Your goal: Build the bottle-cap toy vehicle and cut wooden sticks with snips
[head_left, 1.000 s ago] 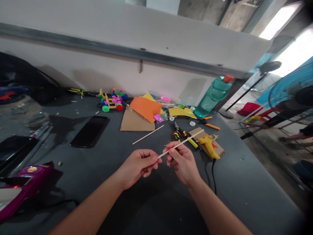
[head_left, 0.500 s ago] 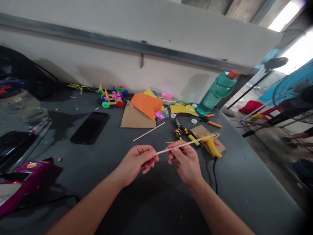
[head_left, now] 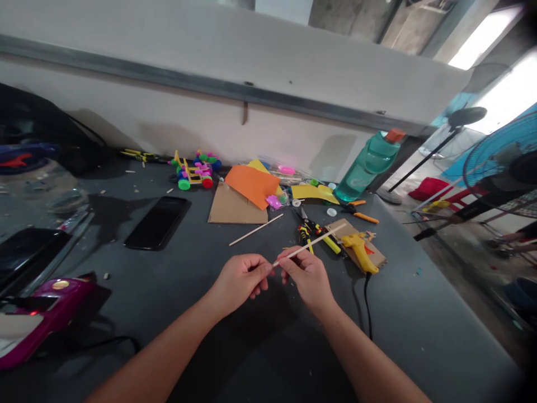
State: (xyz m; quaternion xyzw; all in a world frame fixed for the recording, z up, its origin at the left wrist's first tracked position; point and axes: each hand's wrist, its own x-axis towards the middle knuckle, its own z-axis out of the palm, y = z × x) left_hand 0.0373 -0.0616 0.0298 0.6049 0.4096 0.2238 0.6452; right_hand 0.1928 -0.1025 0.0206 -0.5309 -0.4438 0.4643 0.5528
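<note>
A thin wooden stick (head_left: pixel 321 238) slants up and to the right, held above the dark table. Its near end is pinched between thumb and fingers of my left hand (head_left: pixel 243 281). Close beside it, my right hand (head_left: pixel 305 277) grips the same stick a little farther along. A second wooden stick (head_left: pixel 255 230) lies on the table just beyond my hands. Past the held stick are pliers with yellow and black handles (head_left: pixel 329 240) and a yellow glue gun (head_left: pixel 359 252) resting on a piece of cardboard (head_left: pixel 380 258).
Orange paper (head_left: pixel 251 183) lies on a cardboard sheet (head_left: pixel 235 210). A green bottle (head_left: pixel 364 168) stands by the wall, near orange-handled pliers (head_left: pixel 364 216). At left are a black phone (head_left: pixel 157 223), a colourful toy car (head_left: pixel 193 172), a clear jar (head_left: pixel 46 184) and a magenta device (head_left: pixel 62 299).
My right hand has moved left along the stick, closer to my left hand. The stick's far end has swung left and now points more steeply away. The view has shifted slightly.
</note>
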